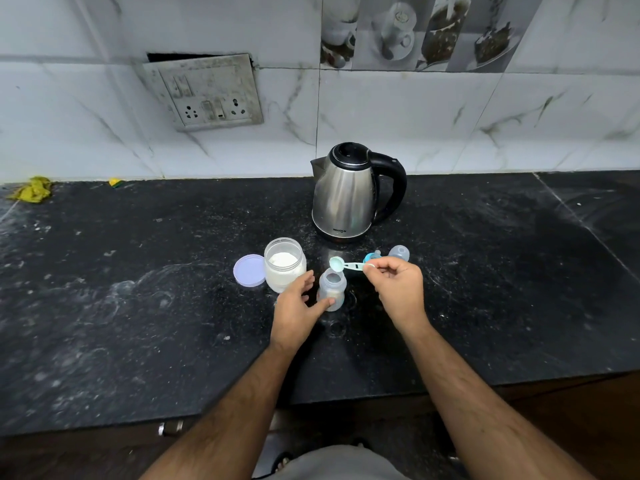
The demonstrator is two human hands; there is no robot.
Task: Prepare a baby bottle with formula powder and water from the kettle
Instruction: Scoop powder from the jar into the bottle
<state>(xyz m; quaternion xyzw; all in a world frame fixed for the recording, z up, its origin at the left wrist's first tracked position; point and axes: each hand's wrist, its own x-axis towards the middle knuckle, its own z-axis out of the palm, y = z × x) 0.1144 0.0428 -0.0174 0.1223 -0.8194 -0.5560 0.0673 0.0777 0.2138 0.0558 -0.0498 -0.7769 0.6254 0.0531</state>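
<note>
A small clear baby bottle (331, 285) stands open on the black counter (138, 306), with some powder in its bottom. My left hand (298, 306) grips it from the left, thumb across its front. My right hand (398, 289) pinches the handle of a pale green scoop (337, 263), whose bowl hangs just above the bottle's mouth. An open jar of white formula powder (284, 264) stands left of the bottle, its lilac lid (249, 270) lying flat beside it. The steel kettle (349, 195) with a black handle stands behind, lid closed.
The bottle's clear cap (399, 252) and a blue ring with the teat (372, 256) lie behind my right hand. A switchboard (207, 95) hangs on the tiled wall. Yellow cloth (33, 190) sits at the far left. The counter's front edge runs near my forearms.
</note>
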